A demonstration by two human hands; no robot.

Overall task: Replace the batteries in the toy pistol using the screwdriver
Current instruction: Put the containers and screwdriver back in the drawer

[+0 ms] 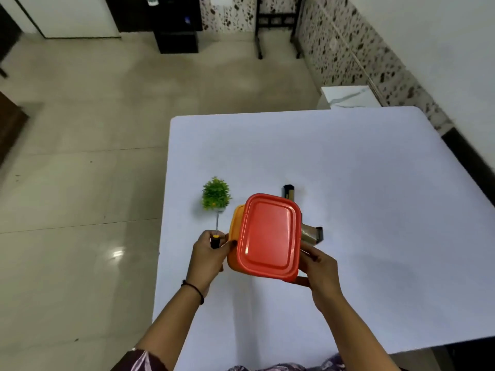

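left grip is curled round the screwdriver and touches the box; right grip clamps the box's right side. the pistol lies on the table mid-frame, behind the box, apparently lengthwise up-frame, nearer the right grip.

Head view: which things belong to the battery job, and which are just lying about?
Job: screwdriver, gripped in the left hand; box with a red lid, held by left and right hand, contents unseen, so only likely; toy pistol on the table, partly hidden behind the box.
Lying about: small green plant on the table.
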